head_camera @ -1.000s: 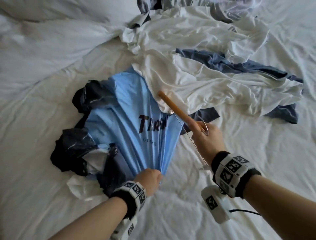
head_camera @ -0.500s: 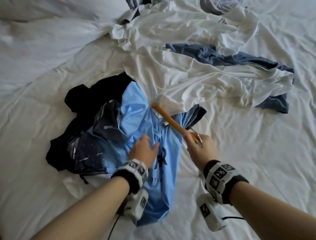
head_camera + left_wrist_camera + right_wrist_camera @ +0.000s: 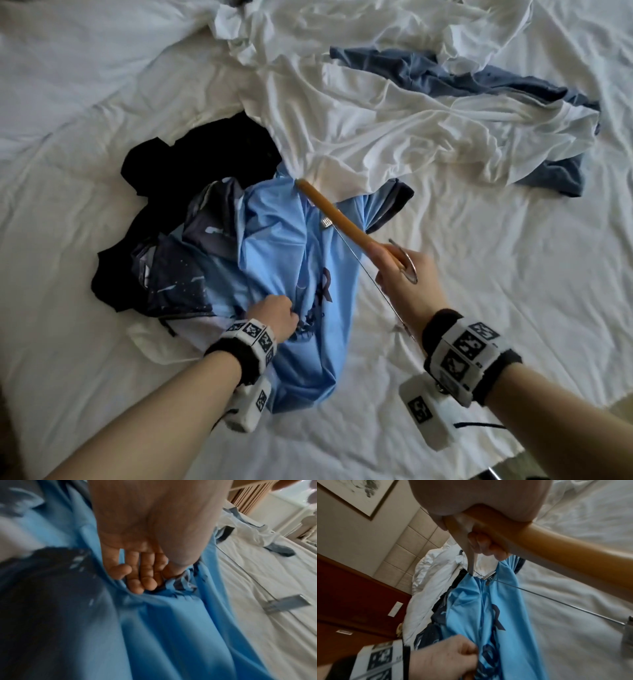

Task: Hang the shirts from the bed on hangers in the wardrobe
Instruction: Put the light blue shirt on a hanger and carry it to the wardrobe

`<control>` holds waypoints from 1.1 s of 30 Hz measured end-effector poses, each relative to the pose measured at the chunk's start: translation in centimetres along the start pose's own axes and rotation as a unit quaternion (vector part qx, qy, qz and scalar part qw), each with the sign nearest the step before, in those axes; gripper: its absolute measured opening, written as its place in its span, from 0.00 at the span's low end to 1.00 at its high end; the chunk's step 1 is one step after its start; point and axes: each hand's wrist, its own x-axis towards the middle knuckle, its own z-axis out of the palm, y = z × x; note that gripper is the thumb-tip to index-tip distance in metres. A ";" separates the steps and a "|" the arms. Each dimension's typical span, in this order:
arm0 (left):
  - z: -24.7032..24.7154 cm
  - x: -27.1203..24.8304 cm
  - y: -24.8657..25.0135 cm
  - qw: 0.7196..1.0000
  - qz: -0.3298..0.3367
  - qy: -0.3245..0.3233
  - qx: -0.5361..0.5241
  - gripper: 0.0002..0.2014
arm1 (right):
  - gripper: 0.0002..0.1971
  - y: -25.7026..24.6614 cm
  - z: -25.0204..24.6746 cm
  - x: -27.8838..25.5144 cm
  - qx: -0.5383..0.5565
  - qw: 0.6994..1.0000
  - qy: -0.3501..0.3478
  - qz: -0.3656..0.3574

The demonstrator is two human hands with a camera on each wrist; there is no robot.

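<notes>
A light blue shirt (image 3: 274, 246) with dark lettering and dark sleeves lies bunched on the bed. My left hand (image 3: 274, 317) grips a fold of its cloth; in the left wrist view the fingers (image 3: 140, 574) curl into the blue fabric (image 3: 171, 628). My right hand (image 3: 404, 274) holds a wooden hanger (image 3: 335, 216) by its middle, next to the metal hook. One hanger arm reaches into the shirt's top end (image 3: 488, 588). The hanger's wire bar (image 3: 556, 600) with metal clips runs under my right hand (image 3: 488, 545).
A black garment (image 3: 205, 154) lies behind the blue shirt. A heap of white shirts (image 3: 394, 113) and a grey-blue one (image 3: 462, 75) covers the back right of the bed. White sheet (image 3: 513, 274) lies to the right. A padded headboard (image 3: 406, 545) shows in the right wrist view.
My left hand, flat on the blue shirt half a second ago, now bunches the cloth lower down. The hanger arm has stayed at the shirt's top end.
</notes>
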 end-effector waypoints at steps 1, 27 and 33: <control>1.4 -1.0 -0.4 1.000 0.007 -0.022 -0.014 0.13 | 0.22 0.2 0.0 -0.5 -0.004 1.000 0.003 -0.001; 3.2 -4.4 2.6 0.956 0.066 0.055 0.279 0.17 | 0.09 2.0 0.5 -2.9 -0.085 0.994 -0.061 0.028; 3.1 -6.6 1.7 0.964 0.042 0.036 0.259 0.16 | 0.08 1.6 0.8 -4.6 -0.132 0.987 -0.086 0.022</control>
